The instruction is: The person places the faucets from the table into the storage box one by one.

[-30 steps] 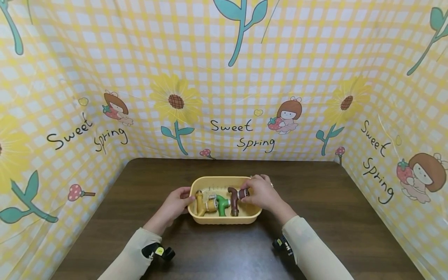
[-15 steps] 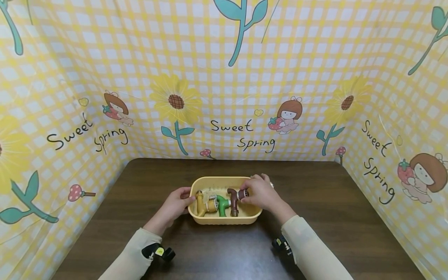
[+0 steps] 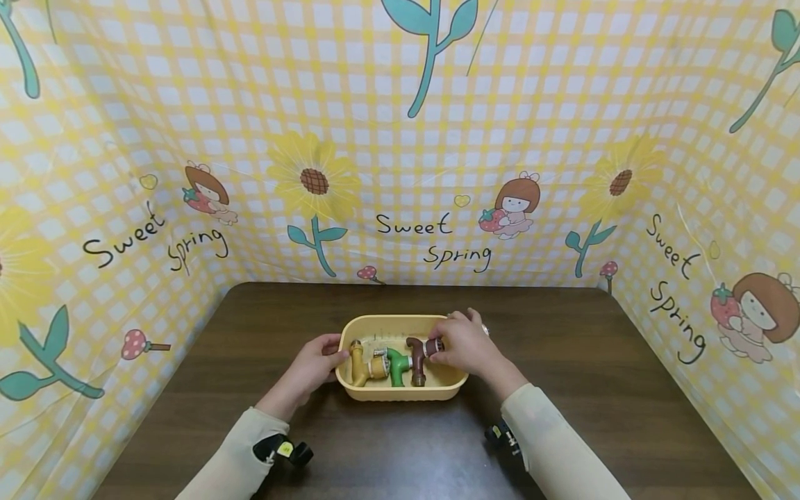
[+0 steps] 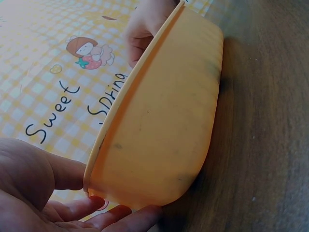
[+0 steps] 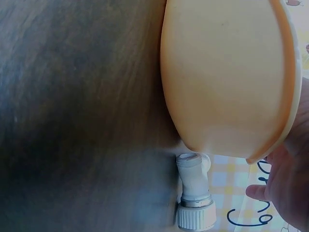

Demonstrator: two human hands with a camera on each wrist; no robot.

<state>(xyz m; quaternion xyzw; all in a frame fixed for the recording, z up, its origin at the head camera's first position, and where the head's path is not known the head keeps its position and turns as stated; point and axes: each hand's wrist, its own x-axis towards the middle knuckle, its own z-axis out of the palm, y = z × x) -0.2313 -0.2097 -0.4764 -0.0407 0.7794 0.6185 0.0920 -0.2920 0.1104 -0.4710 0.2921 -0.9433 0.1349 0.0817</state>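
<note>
A pale yellow plastic tub (image 3: 403, 394) sits on the table and holds three plastic taps. A yellow tap (image 3: 359, 364) lies at the left, a green tap (image 3: 397, 367) in the middle and a brown tap (image 3: 417, 357) at the right. My left hand (image 3: 315, 361) grips the tub's left end, thumb at the rim and fingers against the outer wall in the left wrist view. Reaching over the right rim, my right hand (image 3: 465, 344) pinches the ribbed end of the brown tap. Its fingertips are partly hidden in the head view.
A white tap (image 5: 194, 191) with a ribbed collar stands just beyond the tub's right end in the right wrist view. The dark wooden table (image 3: 400, 444) is bordered at the back and sides by a yellow checked cloth (image 3: 400, 173).
The brown tap has shifted very slightly left along with my right hand. My left hand and the tub have stayed in place.
</note>
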